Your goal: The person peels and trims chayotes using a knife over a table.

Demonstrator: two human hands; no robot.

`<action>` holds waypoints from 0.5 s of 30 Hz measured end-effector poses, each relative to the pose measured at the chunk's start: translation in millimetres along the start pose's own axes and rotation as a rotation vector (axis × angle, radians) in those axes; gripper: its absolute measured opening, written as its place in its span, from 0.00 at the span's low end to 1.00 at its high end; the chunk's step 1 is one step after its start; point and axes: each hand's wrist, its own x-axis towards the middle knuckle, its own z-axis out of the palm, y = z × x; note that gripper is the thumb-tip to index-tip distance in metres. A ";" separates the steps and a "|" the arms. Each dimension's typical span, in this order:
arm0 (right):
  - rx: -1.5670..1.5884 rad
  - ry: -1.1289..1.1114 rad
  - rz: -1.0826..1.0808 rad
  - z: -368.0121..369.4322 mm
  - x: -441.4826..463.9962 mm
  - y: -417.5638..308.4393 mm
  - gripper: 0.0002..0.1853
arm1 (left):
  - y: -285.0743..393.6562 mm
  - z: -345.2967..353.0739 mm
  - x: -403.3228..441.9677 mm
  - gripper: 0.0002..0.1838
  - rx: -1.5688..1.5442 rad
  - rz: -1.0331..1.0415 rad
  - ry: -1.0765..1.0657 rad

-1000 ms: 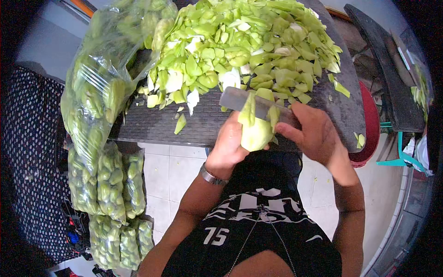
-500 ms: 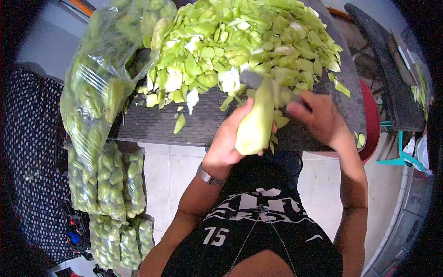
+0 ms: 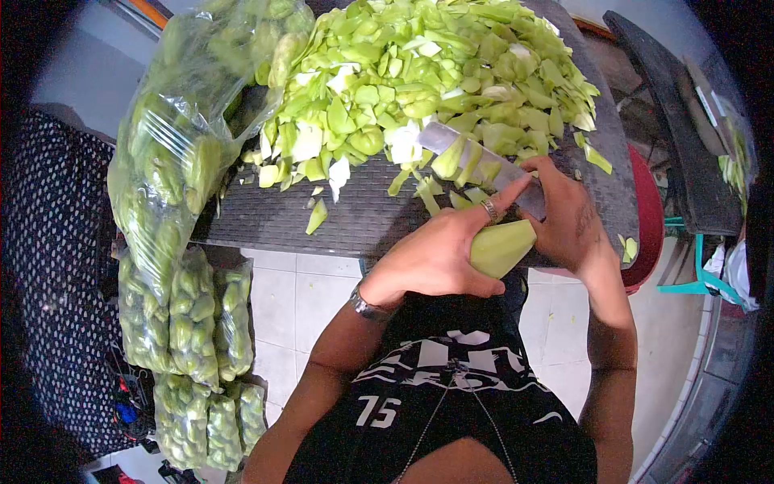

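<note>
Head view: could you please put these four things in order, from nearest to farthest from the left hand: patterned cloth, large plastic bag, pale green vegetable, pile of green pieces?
1. Pale green vegetable: held in the left hand.
2. Pile of green pieces: ahead.
3. Large plastic bag: to the left.
4. Patterned cloth: far left.

Left hand (image 3: 439, 256) curled, finger outstretched; right hand (image 3: 571, 216) apparently clenched.

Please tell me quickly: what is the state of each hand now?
Left hand: closed around a pale green vegetable.
Right hand: closed, holding a knife.
</note>
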 end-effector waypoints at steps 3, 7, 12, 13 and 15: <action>0.055 -0.045 0.096 -17.4 -3.0 -17.6 0.30 | -6.3 -2.1 3.6 0.65 0.046 0.002 0.032; -0.005 0.009 0.137 -23.0 -13.7 -14.9 0.30 | -36.3 -26.4 -10.7 0.65 0.116 0.111 0.311; -0.029 0.045 0.232 -28.7 -18.4 -11.2 0.30 | -33.0 -71.1 -30.0 0.59 0.148 -0.242 0.752; -0.083 0.071 0.181 -27.0 -16.7 -4.0 0.30 | -30.0 -76.4 -32.1 0.58 0.135 -0.269 0.804; -0.191 0.120 0.084 -19.3 -12.9 14.6 0.30 | -43.5 -75.7 -34.6 0.50 -0.031 -0.124 0.830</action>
